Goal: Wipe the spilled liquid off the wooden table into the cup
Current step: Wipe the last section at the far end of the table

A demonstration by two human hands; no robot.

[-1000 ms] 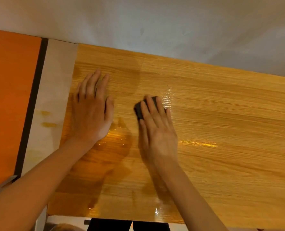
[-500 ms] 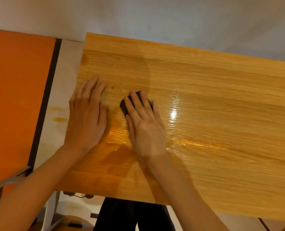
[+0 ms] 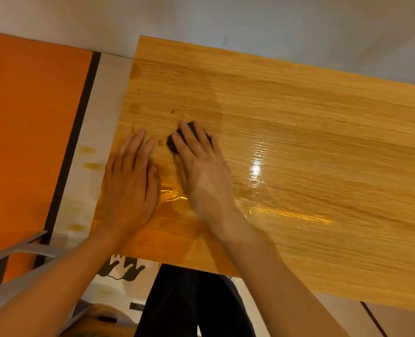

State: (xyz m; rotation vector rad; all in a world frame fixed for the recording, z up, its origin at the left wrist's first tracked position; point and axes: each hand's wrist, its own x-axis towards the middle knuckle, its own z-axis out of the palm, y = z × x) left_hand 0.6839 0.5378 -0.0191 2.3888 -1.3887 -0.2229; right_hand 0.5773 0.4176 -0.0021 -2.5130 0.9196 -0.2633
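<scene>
The right hand presses a dark pad flat-fingered (left hand lies open on the table) and should keep steady pressure, herding liquid edgeward.

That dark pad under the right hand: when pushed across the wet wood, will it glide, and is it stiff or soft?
The dark pad probably glides easily, since the wooden table shines wet around it. It looks flat and low under the right hand, so unlikely to roll or tip. Stiffness cannot be told; the fingers cover most of it.
</scene>
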